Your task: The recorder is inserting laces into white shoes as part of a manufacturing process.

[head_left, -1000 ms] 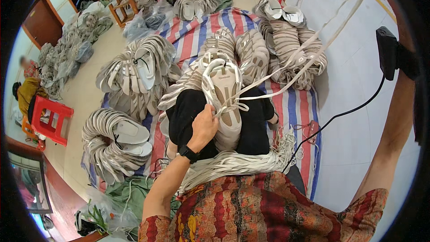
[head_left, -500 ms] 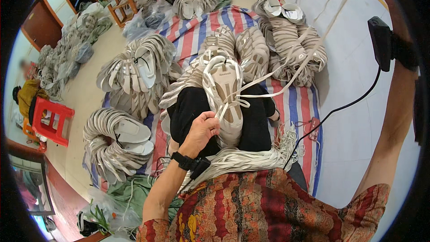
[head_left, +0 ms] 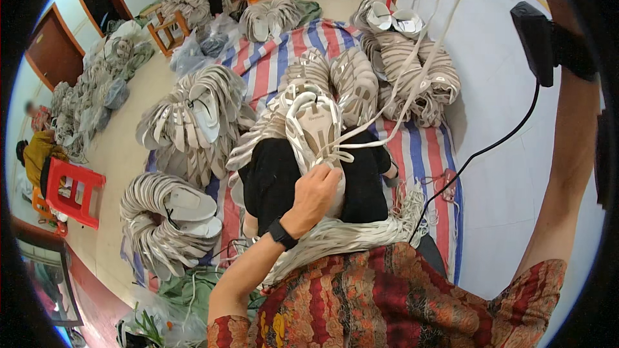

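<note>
A beige and white sneaker upper (head_left: 320, 122) lies across my lap, between my black-clad knees. My left hand (head_left: 316, 193) is closed over its lower middle, fingers pinched at the laces; the exact grip is partly hidden by the hand. Pale flat shoelaces (head_left: 405, 77) cross the upper, with a small loop beside my fingers. Two long strands run from there up to the right, taut, and leave the view at the top. My right arm (head_left: 554, 174) reaches far up along the right rim, and its hand is out of sight.
A bundle of loose white laces (head_left: 361, 235) lies across my lap. Stacked shoe uppers (head_left: 171, 209) stand at my left, and more (head_left: 412, 67) lie ahead on a striped sheet (head_left: 274, 67). A black cable (head_left: 493, 151) hangs from the device on my right wrist. A red stool (head_left: 74, 193) stands far left.
My left hand has moved right and slightly up, onto the middle of the upper. The long lace strands now rise more steeply. The whole view has shifted a little.
</note>
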`<state>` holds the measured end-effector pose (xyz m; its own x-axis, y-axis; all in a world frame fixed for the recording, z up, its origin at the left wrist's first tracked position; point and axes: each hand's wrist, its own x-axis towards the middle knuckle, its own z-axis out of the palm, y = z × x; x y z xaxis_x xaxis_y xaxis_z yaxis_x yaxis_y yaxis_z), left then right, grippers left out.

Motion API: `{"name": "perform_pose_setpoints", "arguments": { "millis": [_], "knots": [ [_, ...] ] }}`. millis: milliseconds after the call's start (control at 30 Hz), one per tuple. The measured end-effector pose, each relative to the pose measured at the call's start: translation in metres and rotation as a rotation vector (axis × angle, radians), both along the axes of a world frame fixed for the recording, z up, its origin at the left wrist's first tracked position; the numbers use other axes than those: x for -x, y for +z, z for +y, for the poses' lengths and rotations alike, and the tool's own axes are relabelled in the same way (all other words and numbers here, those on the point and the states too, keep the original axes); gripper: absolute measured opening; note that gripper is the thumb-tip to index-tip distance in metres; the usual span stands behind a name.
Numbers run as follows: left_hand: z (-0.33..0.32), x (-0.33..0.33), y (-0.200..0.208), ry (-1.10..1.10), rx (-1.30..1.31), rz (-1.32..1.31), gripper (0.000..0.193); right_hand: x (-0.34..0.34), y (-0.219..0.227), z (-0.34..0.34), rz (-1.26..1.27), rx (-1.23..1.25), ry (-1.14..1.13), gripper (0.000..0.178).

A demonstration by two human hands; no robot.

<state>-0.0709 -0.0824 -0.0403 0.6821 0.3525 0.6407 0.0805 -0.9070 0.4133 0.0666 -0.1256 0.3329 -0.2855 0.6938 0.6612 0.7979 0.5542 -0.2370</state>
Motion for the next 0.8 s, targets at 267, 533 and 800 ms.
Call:
{"name": "perform_pose_setpoints", "arguments": {
  "millis": [267, 533, 800],
  "knots": [
    [0.021, -0.035, -0.025, 0.086, -0.194, 0.246, 0.01, -0.053, 0.046, -0.025, 0.149, 0.052, -0.08, 0.033],
    [0.026, -0.042, -0.024, 0.097, -0.231, 0.175, 0.006, -0.055, 0.033, -0.023, 0.426, 0.185, -0.012, 0.032],
    [0.022, -0.045, -0.025, 0.072, -0.249, 0.125, 0.005, -0.056, 0.024, -0.021, 0.32, 0.113, -0.054, 0.028]
  ]
}}
